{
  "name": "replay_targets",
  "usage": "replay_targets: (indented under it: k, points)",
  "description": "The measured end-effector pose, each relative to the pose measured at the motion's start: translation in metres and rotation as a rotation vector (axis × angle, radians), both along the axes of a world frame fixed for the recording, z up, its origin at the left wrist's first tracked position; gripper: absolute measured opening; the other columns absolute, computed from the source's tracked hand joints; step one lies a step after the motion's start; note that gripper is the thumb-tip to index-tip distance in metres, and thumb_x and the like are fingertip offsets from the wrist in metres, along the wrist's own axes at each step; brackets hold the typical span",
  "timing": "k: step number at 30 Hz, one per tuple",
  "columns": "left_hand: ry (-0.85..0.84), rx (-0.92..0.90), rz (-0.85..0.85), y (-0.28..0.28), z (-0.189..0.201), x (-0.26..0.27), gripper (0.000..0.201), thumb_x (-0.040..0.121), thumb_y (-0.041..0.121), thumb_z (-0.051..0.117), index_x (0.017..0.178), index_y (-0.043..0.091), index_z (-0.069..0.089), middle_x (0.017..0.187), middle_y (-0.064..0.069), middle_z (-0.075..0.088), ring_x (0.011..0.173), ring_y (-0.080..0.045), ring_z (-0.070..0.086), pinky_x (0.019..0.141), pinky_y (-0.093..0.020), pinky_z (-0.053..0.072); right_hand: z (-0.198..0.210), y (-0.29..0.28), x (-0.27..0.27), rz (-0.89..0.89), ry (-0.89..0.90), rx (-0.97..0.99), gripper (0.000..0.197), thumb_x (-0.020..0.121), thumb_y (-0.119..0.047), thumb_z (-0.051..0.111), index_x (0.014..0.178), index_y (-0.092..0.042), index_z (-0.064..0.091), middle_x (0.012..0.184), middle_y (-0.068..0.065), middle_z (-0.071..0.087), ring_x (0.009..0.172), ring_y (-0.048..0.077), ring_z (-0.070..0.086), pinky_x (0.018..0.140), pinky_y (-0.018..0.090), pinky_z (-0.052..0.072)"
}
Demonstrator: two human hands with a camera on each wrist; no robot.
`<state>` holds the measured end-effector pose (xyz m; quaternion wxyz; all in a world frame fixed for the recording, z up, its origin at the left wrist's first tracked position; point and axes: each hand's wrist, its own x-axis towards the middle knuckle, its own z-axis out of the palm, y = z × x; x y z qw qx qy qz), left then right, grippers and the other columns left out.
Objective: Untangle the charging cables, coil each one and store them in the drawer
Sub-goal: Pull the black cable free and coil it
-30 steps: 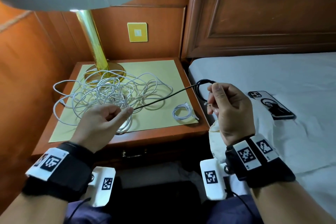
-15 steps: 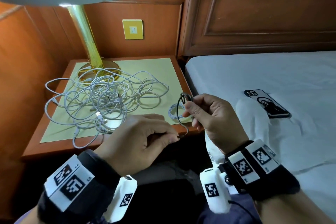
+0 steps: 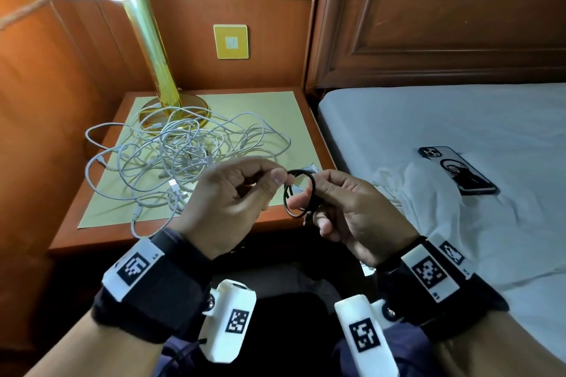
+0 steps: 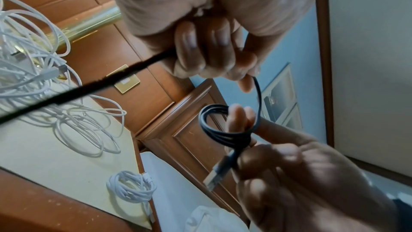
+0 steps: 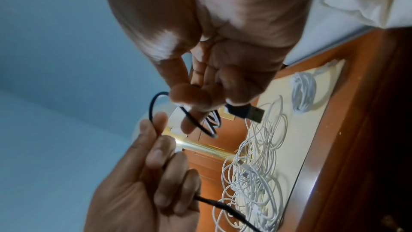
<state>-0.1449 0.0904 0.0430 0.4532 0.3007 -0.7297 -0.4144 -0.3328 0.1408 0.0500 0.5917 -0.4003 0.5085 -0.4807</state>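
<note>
The right hand [image 3: 352, 211] is pinching the black cable [image 3: 298, 193] coil at frame centre; the left hand [image 3: 232, 196], gripping the tail, is feeding from the left.

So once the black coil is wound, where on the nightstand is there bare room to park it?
Free: the mat's back right corner, between the lamp base and the bed-side edge, and the front strip by the left hand. Crowded: the white cable tangle fills the middle and left; a coiled white cable takes the front right corner.
</note>
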Motion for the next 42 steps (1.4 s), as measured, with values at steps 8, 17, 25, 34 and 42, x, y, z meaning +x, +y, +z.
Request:
replay_targets:
  k: [8,17,25,34,42]
  points:
    - [-0.242,0.003,0.19,-0.009,-0.012,-0.002,0.017,0.096,0.023,0.063,0.082,0.024,0.072,0.063,0.025,0.059,0.056,0.0,0.051,0.055,-0.011,0.037,-0.002,0.001,0.001,0.009,-0.045,0.108,0.029,0.105,-0.03,0.042,0.086,-0.009,0.052,0.056,0.0,0.039,0.036,0.006,0.026,0.048,0.031,0.011]
    - [-0.2,0.077,0.276,-0.009,-0.016,-0.011,0.02,0.099,0.022,0.056,0.082,0.024,0.067,0.06,0.01,0.057,0.056,-0.014,0.053,0.059,-0.036,0.047,-0.011,-0.002,0.003,0.02,0.024,0.069,0.033,0.084,-0.045,0.058,0.081,-0.012,0.055,0.057,-0.006,0.043,0.046,0.006,0.035,0.046,0.026,0.025]
    - [-0.198,0.053,0.259,-0.012,-0.022,-0.015,0.014,0.097,0.013,0.059,0.087,0.022,0.057,0.073,0.012,0.062,0.054,-0.017,0.062,0.052,-0.028,0.05,-0.02,-0.01,0.003,-0.095,0.02,-0.023,0.036,0.101,-0.038,0.046,0.074,-0.015,0.049,0.057,-0.008,0.038,0.053,0.009,0.032,0.051,0.028,0.024]
    - [0.019,0.318,0.327,-0.02,-0.025,-0.018,0.015,0.082,0.006,0.078,0.079,0.02,0.075,0.077,0.002,0.076,0.071,-0.01,0.068,0.07,-0.026,0.053,-0.022,-0.021,0.01,-0.047,-0.085,-0.05,0.03,0.093,-0.041,0.049,0.08,-0.015,0.045,0.056,-0.009,0.036,0.049,0.008,0.029,0.051,0.026,0.025]
    - [0.325,0.704,0.142,-0.01,-0.014,-0.026,0.013,0.092,0.005,0.065,0.096,-0.006,0.068,0.085,-0.024,0.073,0.076,-0.028,0.07,0.07,-0.03,0.059,-0.035,-0.024,0.013,-0.091,0.034,-0.076,0.027,0.106,-0.03,0.044,0.084,-0.017,0.054,0.06,-0.01,0.047,0.056,0.009,0.039,0.051,0.024,0.031]
